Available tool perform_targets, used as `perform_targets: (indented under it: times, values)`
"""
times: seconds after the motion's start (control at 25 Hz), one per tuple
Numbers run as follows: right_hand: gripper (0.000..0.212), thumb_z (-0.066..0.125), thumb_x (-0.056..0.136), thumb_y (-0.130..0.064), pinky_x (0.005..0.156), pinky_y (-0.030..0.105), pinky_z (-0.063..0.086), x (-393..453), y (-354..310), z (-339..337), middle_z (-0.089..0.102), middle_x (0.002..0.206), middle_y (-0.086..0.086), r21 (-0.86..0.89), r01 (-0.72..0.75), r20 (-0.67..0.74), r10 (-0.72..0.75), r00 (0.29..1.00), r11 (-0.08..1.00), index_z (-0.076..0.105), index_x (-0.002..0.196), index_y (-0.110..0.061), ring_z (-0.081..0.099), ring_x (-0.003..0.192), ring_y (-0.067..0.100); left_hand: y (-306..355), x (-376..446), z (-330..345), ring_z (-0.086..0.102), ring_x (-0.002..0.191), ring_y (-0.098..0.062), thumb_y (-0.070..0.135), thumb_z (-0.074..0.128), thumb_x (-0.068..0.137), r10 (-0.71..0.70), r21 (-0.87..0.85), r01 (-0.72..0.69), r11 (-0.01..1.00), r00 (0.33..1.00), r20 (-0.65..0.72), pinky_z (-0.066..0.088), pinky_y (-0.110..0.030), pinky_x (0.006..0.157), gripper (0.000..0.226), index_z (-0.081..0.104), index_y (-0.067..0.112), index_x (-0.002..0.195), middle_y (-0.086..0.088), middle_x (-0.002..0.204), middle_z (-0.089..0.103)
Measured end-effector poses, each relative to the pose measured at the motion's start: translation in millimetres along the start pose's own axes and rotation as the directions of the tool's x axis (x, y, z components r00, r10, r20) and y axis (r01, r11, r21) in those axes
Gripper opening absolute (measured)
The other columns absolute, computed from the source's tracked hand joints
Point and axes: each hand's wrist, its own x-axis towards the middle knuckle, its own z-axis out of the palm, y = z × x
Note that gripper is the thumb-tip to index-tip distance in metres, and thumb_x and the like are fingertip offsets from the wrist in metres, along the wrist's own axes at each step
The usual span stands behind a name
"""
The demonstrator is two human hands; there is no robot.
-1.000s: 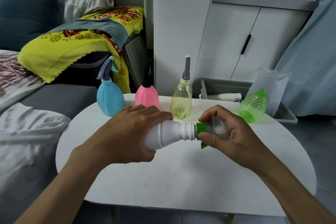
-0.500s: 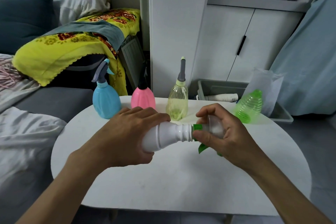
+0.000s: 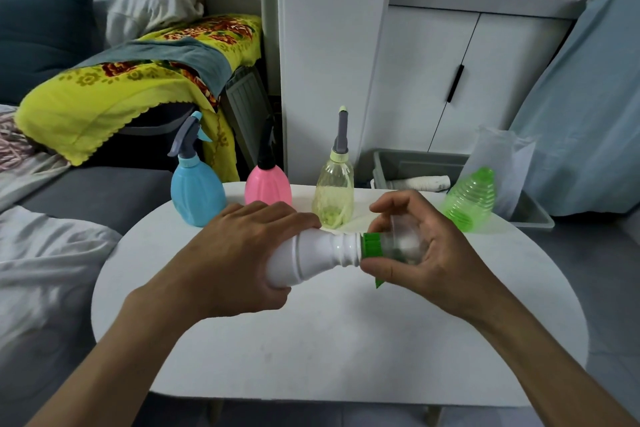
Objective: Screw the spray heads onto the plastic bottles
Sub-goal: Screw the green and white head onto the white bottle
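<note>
White bottle (image 3: 311,258) lies sideways above the table (image 3: 346,340), gripped by the left hand (image 3: 242,253); the right hand (image 3: 426,253) grasps its green spray head (image 3: 373,245).

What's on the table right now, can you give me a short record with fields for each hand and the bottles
left hand: grips white bottle, held sideways above table
right hand: around spray head at the bottle's neck
standing with heads on: blue bottle, pink bottle, yellow bottle
no head: green bottle, back right
</note>
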Motion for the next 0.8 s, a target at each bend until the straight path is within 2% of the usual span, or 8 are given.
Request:
perform_targets:
  times: [0.12,0.16,0.28,0.32,0.44,0.6,0.72,0.8]
  values:
    - [0.040,0.077,0.073,-0.045,0.047,0.018,0.045,0.5,-1.1,0.1,0.063,0.075,-0.001,-0.025,-0.037,-0.053,0.036,0.998,0.999,0.057,0.106,-0.033,0.055,0.057,0.006,1.0,0.3,1.1,0.061,0.093,-0.017,0.039,0.079,0.057,0.007,0.004,-0.007,1.000,1.000,0.009,0.051,-0.041,0.076,0.073,0.056,0.034,0.126,0.013,0.110,0.065]
    - [0.040,0.077,0.074,-0.043,0.050,0.019,0.047,0.4,-0.8,1.5,0.064,0.078,-0.003,-0.011,-0.034,-0.045,0.033,0.998,0.999,0.057,0.106,-0.032,0.057,0.059,0.006,0.5,0.1,0.9,0.061,0.093,-0.017,0.039,0.079,0.057,0.002,0.007,-0.002,1.000,1.000,0.012,0.050,-0.040,0.077,0.073,0.056,0.034,0.127,0.013,0.111,0.065]
    - [0.049,0.082,0.072,-0.028,0.065,0.033,0.059,0.0,0.3,4.0,0.064,0.094,-0.003,0.011,-0.001,0.001,0.001,1.000,1.000,0.055,0.112,-0.026,0.064,0.077,0.014,-1.8,-0.5,0.3,0.061,0.094,-0.018,0.038,0.080,0.057,-0.011,0.012,0.011,1.000,1.000,0.012,0.050,-0.040,0.078,0.074,0.056,0.033,0.127,0.012,0.111,0.066]
    - [0.048,0.082,0.073,-0.030,0.063,0.032,0.058,0.0,0.4,3.1,0.064,0.092,-0.003,0.000,-0.004,0.001,0.004,1.000,1.000,0.055,0.112,-0.027,0.064,0.075,0.014,-1.7,-0.5,0.6,0.061,0.094,-0.018,0.038,0.080,0.057,-0.011,0.011,0.011,1.000,1.000,0.012,0.050,-0.040,0.078,0.074,0.056,0.033,0.127,0.012,0.111,0.065]
    - [0.042,0.076,0.075,-0.043,0.050,0.016,0.047,0.2,-0.3,0.5,0.066,0.083,-0.004,-0.012,-0.051,-0.024,0.051,0.998,0.999,0.056,0.110,-0.031,0.060,0.062,0.005,-0.2,-0.5,2.2,0.060,0.093,-0.016,0.040,0.080,0.058,0.000,0.013,0.000,1.000,1.000,0.017,0.051,-0.039,0.077,0.074,0.056,0.034,0.127,0.013,0.111,0.065]
    - [0.049,0.081,0.073,-0.032,0.066,0.032,0.058,-1.0,0.9,1.8,0.064,0.095,-0.005,-0.022,-0.005,0.005,0.005,1.000,1.000,0.055,0.113,-0.027,0.064,0.082,0.013,-2.2,-0.3,1.9,0.061,0.094,-0.018,0.039,0.080,0.057,-0.005,0.009,0.005,1.000,1.000,0.003,0.052,-0.041,0.078,0.074,0.056,0.034,0.127,0.012,0.112,0.066]
    - [0.044,0.077,0.074,-0.039,0.060,0.021,0.054,-0.7,-0.5,0.1,0.065,0.094,-0.009,-0.019,-0.031,-0.015,0.031,0.999,0.999,0.055,0.111,-0.031,0.065,0.076,0.008,-1.7,-0.2,3.4,0.061,0.096,-0.017,0.041,0.080,0.058,-0.005,0.006,0.005,1.000,1.000,0.012,0.052,-0.040,0.079,0.075,0.054,0.035,0.128,0.013,0.113,0.065]
    - [0.046,0.079,0.074,-0.036,0.066,0.026,0.056,-0.8,0.6,0.3,0.064,0.096,-0.007,-0.015,-0.011,0.001,0.011,1.000,1.000,0.055,0.113,-0.028,0.064,0.085,0.010,-2.5,-0.8,3.6,0.061,0.095,-0.017,0.040,0.081,0.057,-0.007,0.005,0.007,1.000,1.000,0.008,0.052,-0.040,0.079,0.076,0.055,0.034,0.128,0.012,0.113,0.066]
